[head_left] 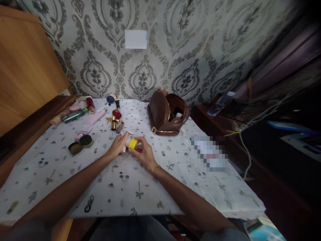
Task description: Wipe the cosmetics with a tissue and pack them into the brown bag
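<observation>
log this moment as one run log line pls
left hand: holding yellow-and-white container | right hand: gripping its yellow part | brown bag: open, beyond hands, rightward | pink tube: lying left of bag

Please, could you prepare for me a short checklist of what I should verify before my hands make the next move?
1. Left hand holds the small white-and-yellow cylindrical item: ok.
2. Right hand has its fingers at the item's yellow end: ok.
3. Yellow end loose or fastened: cannot tell; too small in this view.
4. Space just beyond the left hand: not ok, I think; a slim reddish tube lies very close to it.
5. Brown leather zip bag open: ok; its mouth gapes.
6. Bag standing on the white patterned tablecloth: ok.
</observation>
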The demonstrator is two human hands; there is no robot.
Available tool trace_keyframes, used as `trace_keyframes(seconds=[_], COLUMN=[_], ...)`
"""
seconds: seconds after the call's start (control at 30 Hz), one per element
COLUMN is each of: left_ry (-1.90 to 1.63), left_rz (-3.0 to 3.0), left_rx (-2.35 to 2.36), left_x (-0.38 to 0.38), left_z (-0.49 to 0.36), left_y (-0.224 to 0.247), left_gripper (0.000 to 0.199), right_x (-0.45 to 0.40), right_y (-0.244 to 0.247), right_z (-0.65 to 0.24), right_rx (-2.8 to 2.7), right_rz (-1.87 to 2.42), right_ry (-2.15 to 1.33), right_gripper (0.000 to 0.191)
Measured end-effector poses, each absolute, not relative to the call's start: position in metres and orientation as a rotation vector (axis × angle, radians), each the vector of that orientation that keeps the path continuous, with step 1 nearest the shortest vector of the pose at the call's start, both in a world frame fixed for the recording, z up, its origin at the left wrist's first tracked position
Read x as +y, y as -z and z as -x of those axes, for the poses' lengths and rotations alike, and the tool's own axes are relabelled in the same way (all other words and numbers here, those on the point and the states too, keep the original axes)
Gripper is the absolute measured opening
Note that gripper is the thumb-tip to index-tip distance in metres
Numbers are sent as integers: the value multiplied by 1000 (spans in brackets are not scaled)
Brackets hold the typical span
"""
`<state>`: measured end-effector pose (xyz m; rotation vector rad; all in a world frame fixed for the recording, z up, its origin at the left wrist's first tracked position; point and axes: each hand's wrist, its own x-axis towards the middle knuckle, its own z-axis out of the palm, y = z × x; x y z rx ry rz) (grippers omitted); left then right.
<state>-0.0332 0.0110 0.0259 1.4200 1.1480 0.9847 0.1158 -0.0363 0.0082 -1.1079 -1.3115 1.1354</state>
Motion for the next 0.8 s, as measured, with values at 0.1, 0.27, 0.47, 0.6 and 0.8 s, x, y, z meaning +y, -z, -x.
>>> trace_keyframes(seconds=[0.1, 0.27, 0.47, 0.6, 0.8], left_ry=[-948, -929, -953, -945, -929], left_rz=[-1479, -1608, -1515, -1535, -1678], left_rx=[1103, 1069, 1136, 1106, 1000], left_x=[9, 5, 13, 14, 6], left_z=[34, 36, 36, 36, 37], left_y=[-29, -31, -22, -23, -28], left_gripper=[61, 53, 58, 61, 43], right_x=[-37, -38, -38, -35, -34], right_y=[-11, -12, -8, -8, -12], right_z=[-117, -120, -120, -120, -120], right_rx=[-1340, -1409, -1447, -1420, -1354], right_rz=[1100, 1093, 1085, 1069, 1101], right_ry=[-1089, -1163, -1233, -1278, -1326], right_gripper=[47, 37, 39, 41, 49])
